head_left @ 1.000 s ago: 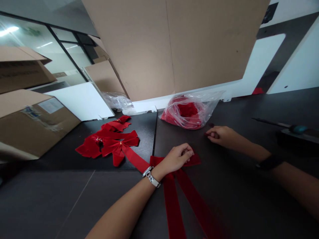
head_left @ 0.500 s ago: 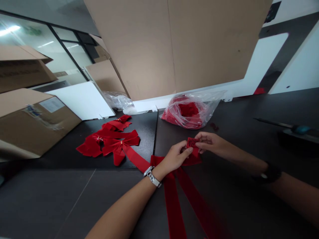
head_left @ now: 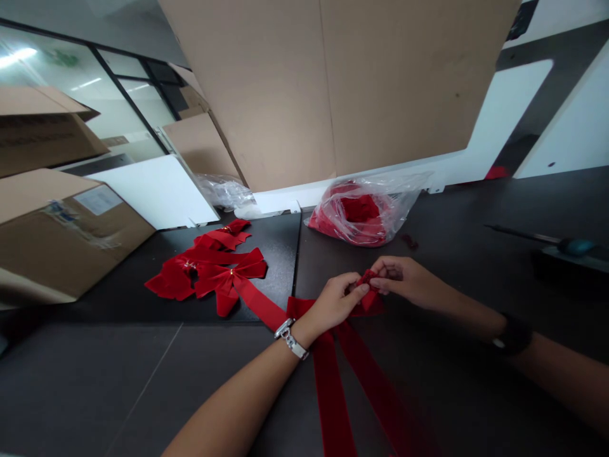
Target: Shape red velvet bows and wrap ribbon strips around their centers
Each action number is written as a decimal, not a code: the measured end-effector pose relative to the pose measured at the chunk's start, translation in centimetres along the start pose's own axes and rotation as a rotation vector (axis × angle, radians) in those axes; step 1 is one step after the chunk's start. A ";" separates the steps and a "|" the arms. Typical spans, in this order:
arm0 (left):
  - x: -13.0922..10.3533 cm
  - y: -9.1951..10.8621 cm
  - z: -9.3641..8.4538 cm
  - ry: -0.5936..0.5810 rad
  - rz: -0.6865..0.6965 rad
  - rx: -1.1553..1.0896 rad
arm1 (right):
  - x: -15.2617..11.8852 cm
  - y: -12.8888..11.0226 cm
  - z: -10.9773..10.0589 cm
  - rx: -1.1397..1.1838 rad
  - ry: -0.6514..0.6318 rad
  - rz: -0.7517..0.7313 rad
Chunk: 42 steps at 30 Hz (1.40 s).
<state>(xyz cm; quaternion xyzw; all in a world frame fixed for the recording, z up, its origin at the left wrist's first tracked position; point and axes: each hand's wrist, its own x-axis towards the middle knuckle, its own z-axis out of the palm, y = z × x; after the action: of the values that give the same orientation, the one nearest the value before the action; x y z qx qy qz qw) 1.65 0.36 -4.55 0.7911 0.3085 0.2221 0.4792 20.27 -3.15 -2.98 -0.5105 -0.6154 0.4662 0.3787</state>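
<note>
Between my two hands is a small piece of red ribbon [head_left: 367, 278], bunched up and pinched from both sides. My left hand [head_left: 339, 298] grips its left side with thumb and fingers. On the other side, my right hand [head_left: 394, 276] pinches it at the fingertips. Beneath my left wrist lies a large red velvet bow [head_left: 299, 307]; its long tails [head_left: 333, 393] run toward me over the dark table. Part of this bow is hidden by my left hand and forearm.
Several finished red bows [head_left: 214, 270] with gold centres lie to the left. Behind my hands stands a clear plastic bag [head_left: 352, 219] of red material. A screwdriver-like tool [head_left: 561, 244] rests at the right. Cardboard boxes [head_left: 71, 235] stand on the left, and a large cardboard panel [head_left: 352, 89] rises behind.
The small ribbon piece, flatter before, is now folded tighter between my fingers. My right hand has shifted slightly left and down; my left hand has barely moved.
</note>
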 end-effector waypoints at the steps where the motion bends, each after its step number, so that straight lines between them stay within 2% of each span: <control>1: 0.0 -0.1 0.0 0.008 0.002 0.028 | -0.1 0.0 0.1 -0.030 0.006 -0.016; 7: 0.0 -0.2 0.6 0.034 -0.022 0.095 | -0.4 0.3 0.7 -0.143 0.065 -0.070; 15: -0.3 0.3 1.0 0.064 -0.125 0.045 | -0.8 0.8 1.7 -0.255 0.185 -0.145; 19: -0.4 0.3 1.1 0.058 -0.127 -0.001 | -0.9 0.5 1.8 -0.325 0.180 -0.163; 23: -0.2 0.2 1.1 0.023 -0.185 -0.152 | -1.0 0.5 1.6 -0.447 0.214 -0.216; 29: 0.3 0.0 0.8 0.021 -0.158 -0.301 | -0.9 0.3 1.0 -0.530 0.185 -0.411; 32: 0.4 -0.2 0.7 0.003 -0.159 -0.330 | -0.9 0.1 0.8 -0.544 0.156 -0.461; 35: 0.5 -0.2 0.6 0.005 -0.179 -0.347 | -0.8 0.1 0.8 -0.458 0.167 -0.386; 39: 0.5 -0.1 0.7 0.028 -0.167 -0.353 | -0.4 0.6 0.8 -0.194 0.100 -0.167; 42: 0.4 -0.1 0.7 0.051 -0.133 -0.357 | -0.4 0.7 0.8 -0.064 0.068 -0.131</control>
<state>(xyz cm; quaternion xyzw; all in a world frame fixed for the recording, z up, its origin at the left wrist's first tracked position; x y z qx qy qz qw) 2.38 0.27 -4.89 0.6655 0.3276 0.2613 0.6177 19.76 -3.66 -3.92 -0.4966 -0.6487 0.4029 0.4125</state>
